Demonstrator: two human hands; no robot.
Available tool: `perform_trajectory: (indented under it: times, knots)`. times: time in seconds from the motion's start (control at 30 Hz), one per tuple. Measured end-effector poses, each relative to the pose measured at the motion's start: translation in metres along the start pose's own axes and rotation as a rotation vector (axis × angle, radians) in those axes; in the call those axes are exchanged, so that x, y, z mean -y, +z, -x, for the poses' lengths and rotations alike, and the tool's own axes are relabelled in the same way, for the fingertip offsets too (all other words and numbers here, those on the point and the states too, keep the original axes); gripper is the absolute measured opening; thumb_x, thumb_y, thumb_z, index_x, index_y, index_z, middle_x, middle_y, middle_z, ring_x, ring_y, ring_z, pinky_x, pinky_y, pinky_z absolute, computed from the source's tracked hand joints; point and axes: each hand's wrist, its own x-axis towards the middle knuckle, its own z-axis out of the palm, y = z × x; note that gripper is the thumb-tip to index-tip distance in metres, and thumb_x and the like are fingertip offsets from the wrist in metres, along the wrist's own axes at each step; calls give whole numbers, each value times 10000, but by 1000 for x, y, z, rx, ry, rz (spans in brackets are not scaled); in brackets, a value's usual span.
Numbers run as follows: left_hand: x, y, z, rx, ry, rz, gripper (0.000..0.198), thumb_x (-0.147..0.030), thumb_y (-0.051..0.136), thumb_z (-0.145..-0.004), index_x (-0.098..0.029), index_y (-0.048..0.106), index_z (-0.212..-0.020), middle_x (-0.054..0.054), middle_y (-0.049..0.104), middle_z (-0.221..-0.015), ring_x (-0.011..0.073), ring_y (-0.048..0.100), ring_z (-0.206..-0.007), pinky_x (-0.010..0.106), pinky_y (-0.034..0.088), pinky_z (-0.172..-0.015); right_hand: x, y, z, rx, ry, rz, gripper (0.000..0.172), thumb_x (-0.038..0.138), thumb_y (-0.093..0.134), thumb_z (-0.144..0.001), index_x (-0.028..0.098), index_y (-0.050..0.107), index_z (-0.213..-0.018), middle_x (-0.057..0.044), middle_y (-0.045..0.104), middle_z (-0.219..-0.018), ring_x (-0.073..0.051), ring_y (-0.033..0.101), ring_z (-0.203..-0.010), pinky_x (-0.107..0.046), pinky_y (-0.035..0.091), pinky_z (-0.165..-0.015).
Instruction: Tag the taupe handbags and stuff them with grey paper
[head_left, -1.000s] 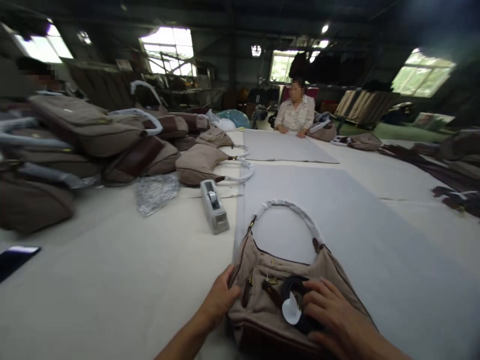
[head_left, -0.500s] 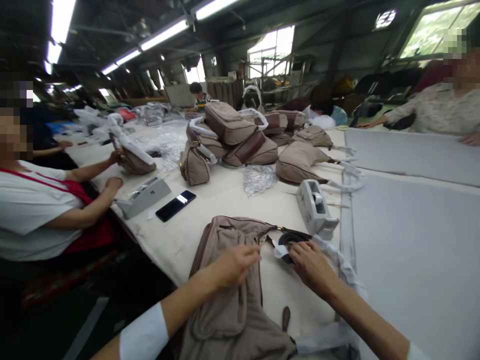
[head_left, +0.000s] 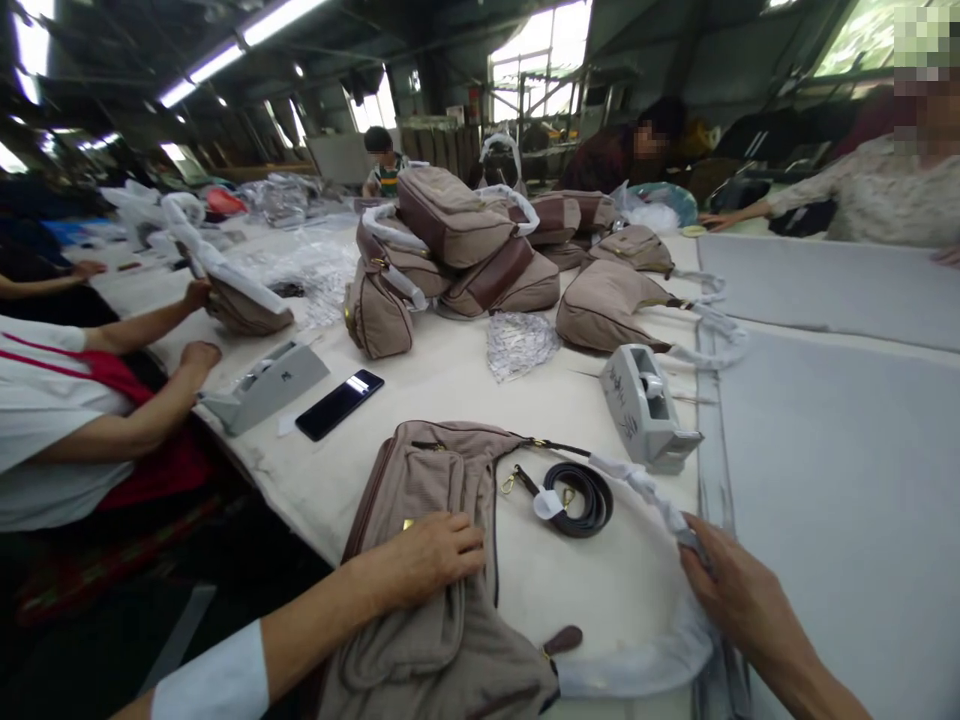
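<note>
While the left hand [head_left: 431,555] lies loosely curled on the front of the near bag [head_left: 431,475], gripping nothing that I can see from here, the right hand [head_left: 731,575] closes around the wrapped handle [head_left: 637,668]. The coiled strap [head_left: 602,500], under that hand a moment ago, now lies released on the table [head_left: 536,590] within the handle's loop, so the handle alone is grasped. Outward, I count one strap, two tape dispensers [head_left: 649,410], left and right, and one phone [head_left: 340,405]; the far pile of bags [head_left: 465,230] overlaps too much to count.
</note>
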Motion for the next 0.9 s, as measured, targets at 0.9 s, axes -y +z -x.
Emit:
perform_trajectory:
  times: [0.9]
  knots:
    - [74, 24, -14, -613, -225, -50, 175, -203, 421, -831, -194, 596, -824, 92, 628, -830, 226, 615, -788, 344, 519, -743, -115, -107, 60, 606, -450, 82, 140, 316, 541, -838, 220, 611, -912, -77, 590, -996, -218, 531, -902, -364, 428, -758]
